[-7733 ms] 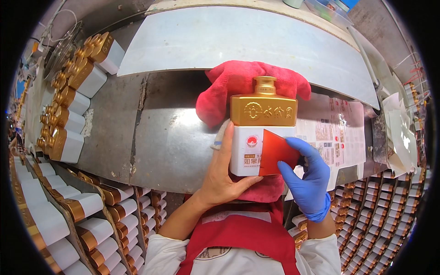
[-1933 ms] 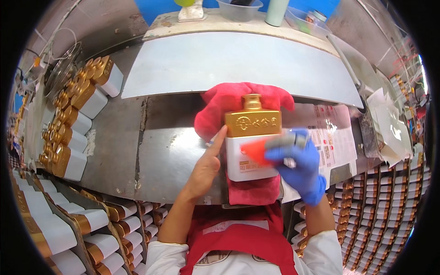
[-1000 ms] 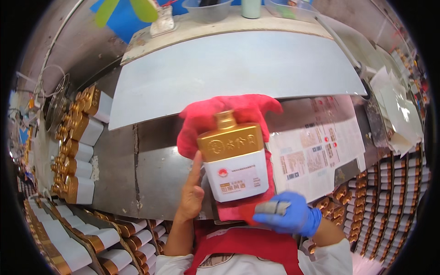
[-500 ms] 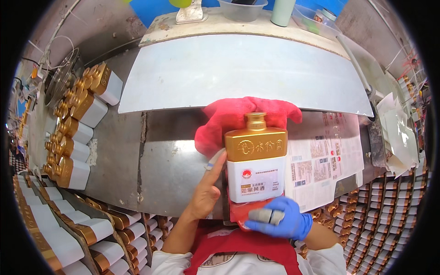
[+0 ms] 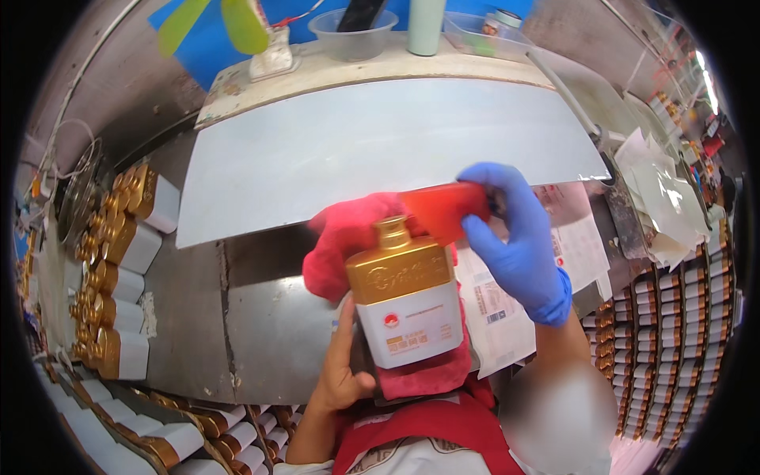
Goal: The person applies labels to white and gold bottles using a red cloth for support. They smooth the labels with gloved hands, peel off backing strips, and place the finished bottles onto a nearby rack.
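Note:
A bottle (image 5: 409, 328) with a gold shoulder and neck and a white printed body lies tilted on a bunched red cloth (image 5: 326, 255). Along its left side rests my bare left hand (image 5: 340, 376), index finger stretched against the bottle and thumb apart; its other fingers are partly hidden. My right hand (image 5: 514, 241), in a blue glove, is raised beyond the bottle's right shoulder. Between its thumb and fingers it grips a flat red scraper-like piece (image 5: 445, 207), whose near edge overlaps the bottle's shoulder and the cloth.
A pale board (image 5: 380, 134) spans the bench's far side. Printed label sheets (image 5: 499, 313) lie right of the bottle. Gold-and-white bottles (image 5: 123, 297) line the left, with more racked at lower right (image 5: 661, 364). Behind stand a plastic tub (image 5: 352, 39) and a green cylinder (image 5: 425, 28).
My right hand has risen from below the bottle to its far right, carrying the red piece. The view has shifted, and the bottle now sits tilted. My left hand stays at the bottle's left side.

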{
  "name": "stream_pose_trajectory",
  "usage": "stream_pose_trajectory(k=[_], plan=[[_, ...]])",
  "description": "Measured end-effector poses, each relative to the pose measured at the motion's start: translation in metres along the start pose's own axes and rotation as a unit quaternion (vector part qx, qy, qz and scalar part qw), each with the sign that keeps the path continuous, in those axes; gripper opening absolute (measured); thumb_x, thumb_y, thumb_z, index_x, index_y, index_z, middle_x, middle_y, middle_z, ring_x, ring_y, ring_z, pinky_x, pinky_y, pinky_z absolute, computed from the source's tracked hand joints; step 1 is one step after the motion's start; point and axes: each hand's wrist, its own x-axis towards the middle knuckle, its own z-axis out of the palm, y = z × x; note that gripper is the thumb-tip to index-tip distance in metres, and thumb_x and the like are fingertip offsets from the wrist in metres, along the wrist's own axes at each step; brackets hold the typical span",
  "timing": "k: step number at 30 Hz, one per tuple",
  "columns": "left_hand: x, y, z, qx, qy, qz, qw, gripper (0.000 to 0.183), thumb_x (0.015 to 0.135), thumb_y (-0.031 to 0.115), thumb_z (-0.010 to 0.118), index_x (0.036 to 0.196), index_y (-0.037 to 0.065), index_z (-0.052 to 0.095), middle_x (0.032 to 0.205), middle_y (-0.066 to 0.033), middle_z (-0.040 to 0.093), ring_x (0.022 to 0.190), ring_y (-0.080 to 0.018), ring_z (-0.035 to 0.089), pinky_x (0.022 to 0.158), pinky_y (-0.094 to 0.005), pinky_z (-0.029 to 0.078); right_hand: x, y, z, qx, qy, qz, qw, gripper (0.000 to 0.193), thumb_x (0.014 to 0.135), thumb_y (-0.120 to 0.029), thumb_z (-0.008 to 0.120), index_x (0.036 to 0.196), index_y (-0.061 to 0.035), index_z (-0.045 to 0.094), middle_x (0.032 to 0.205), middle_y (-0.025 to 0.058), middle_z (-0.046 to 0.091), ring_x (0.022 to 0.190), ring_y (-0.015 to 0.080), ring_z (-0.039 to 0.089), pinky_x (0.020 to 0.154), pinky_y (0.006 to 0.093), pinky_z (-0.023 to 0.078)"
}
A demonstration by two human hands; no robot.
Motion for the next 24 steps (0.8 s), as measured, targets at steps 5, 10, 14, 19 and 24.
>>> stream_pose_trajectory(k=[5, 10, 14, 19, 24], plan=[[0.002, 0.002, 0.018, 0.073, 0.022, -0.048, 0.996, 0.131, 0.059, 0.028, 0.091, 0.147, -0.004, -0.001, 0.145, -0.0205, 0.029, 0.130, -0.0298, 0.038, 0.107, -0.0389, 0.029, 0.047, 0.009, 0.002, -0.013, -0.150, 0.187, 0.971, 0.031, 0.090, -0.027, 0.053, 0.087, 0.0010, 0.066, 0.079, 0.0118, 0.067, 0.072, 0.0201, 0.063, 0.072, 0.0317, 0.050], [-0.004, -0.013, 0.019, 0.199, 0.078, 0.000, 0.977, 0.106, 0.064, 0.005, 0.077, 0.147, -0.005, 0.011, 0.140, -0.0241, 0.037, 0.128, -0.0354, 0.041, 0.105, -0.0410, 0.032, 0.065, 0.020, 0.011, -0.229, -0.365, 0.044, 0.901, 0.035, 0.086, -0.036, 0.054, 0.095, -0.0069, 0.071, 0.088, 0.0160, 0.068, 0.077, 0.0299, 0.063, 0.076, 0.0352, 0.050], [-0.004, -0.008, 0.019, 0.294, 0.076, 0.041, 0.952, 0.100, 0.065, 0.004, 0.074, 0.146, -0.005, 0.016, 0.140, -0.0270, 0.037, 0.128, -0.0422, 0.039, 0.107, -0.0454, 0.030, 0.087, 0.014, -0.003, -0.182, -0.458, 0.068, 0.867, 0.036, 0.085, -0.038, 0.057, 0.093, -0.0072, 0.072, 0.087, 0.0133, 0.069, 0.076, 0.0239, 0.063, 0.074, 0.0330, 0.049], [-0.004, -0.002, 0.023, 0.364, 0.079, 0.110, 0.921, 0.095, 0.066, 0.003, 0.076, 0.146, -0.003, 0.023, 0.135, -0.0216, 0.045, 0.124, -0.0296, 0.046, 0.102, -0.0376, 0.036, 0.072, -0.005, -0.030, -0.087, -0.516, 0.063, 0.850, 0.040, 0.083, -0.044, 0.061, 0.094, -0.0081, 0.073, 0.084, 0.0108, 0.070, 0.075, 0.0195, 0.062, 0.072, 0.0307, 0.048], [-0.018, -0.021, 0.010, 0.449, 0.088, 0.130, 0.880, 0.095, 0.067, 0.014, 0.082, 0.143, -0.003, 0.029, 0.122, -0.0233, 0.050, 0.114, -0.0368, 0.050, 0.096, -0.0421, 0.040, 0.022, -0.067, -0.053, -0.281, -0.495, -0.063, 0.820, 0.030, 0.081, -0.038, 0.060, 0.081, -0.0116, 0.073, 0.074, 0.0108, 0.066, 0.064, 0.0260, 0.061, 0.061, 0.0352, 0.048]])
